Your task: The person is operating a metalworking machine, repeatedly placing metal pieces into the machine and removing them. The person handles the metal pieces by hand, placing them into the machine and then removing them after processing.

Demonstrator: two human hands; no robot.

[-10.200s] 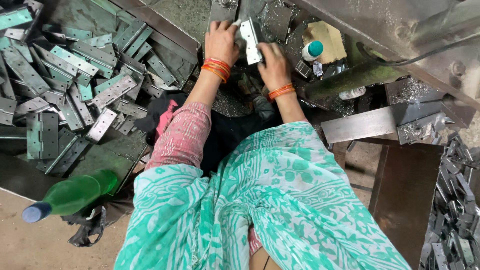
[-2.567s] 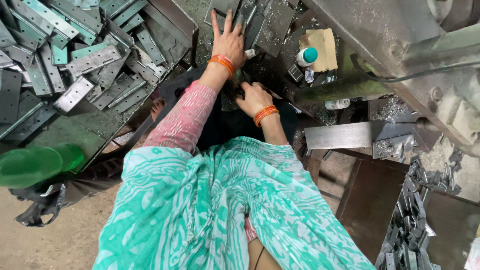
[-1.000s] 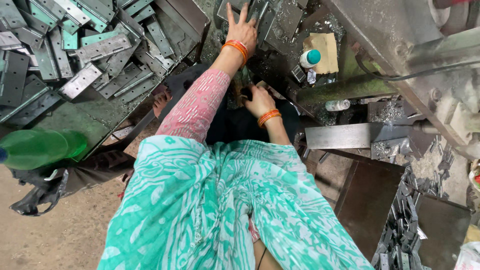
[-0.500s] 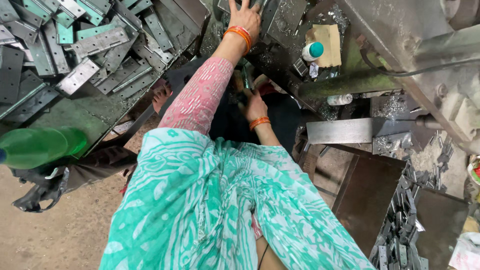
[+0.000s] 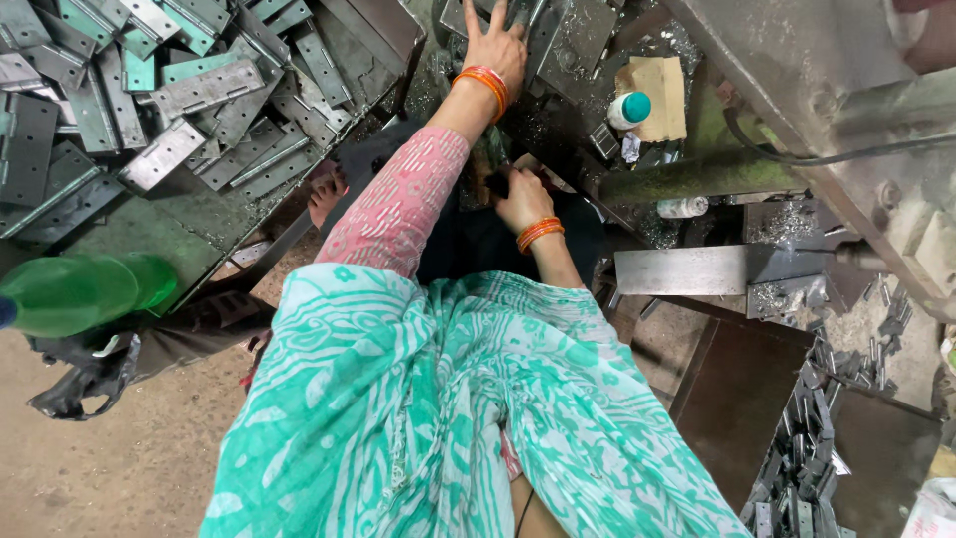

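Reaching far forward, the left hand (image 5: 495,45) lies flat with its fingers spread open on a grey metal plate (image 5: 573,35) at the top of the view. Orange bangles (image 5: 486,85) sit on that wrist, and a pink sleeve (image 5: 398,204) covers the arm behind it.

The right hand (image 5: 521,197) is lower down, closer to the body. It is curled over something small and dark, but I cannot tell what the thing is or if the hand grips it. This wrist has orange bangles too.

Just to the right of the left hand there is a piece of brown card (image 5: 652,95) on the dirty surface (image 5: 597,110). A small white bottle with a blue-green cap (image 5: 628,110) lies on the edge of the card. A little below that lies a small clear bottle (image 5: 683,207). A flat grey metal bar (image 5: 697,269) lies to the right of the right hand.

Far to the left of both hands there is a big heap of metal hinges (image 5: 169,90), some grey and some green. A bare foot (image 5: 324,194) shows just below the heap. A green plastic bottle (image 5: 85,294) lies further to the left, near the floor (image 5: 100,468).

A green and white patterned cloth (image 5: 448,418) covers the person's lap, below both hands
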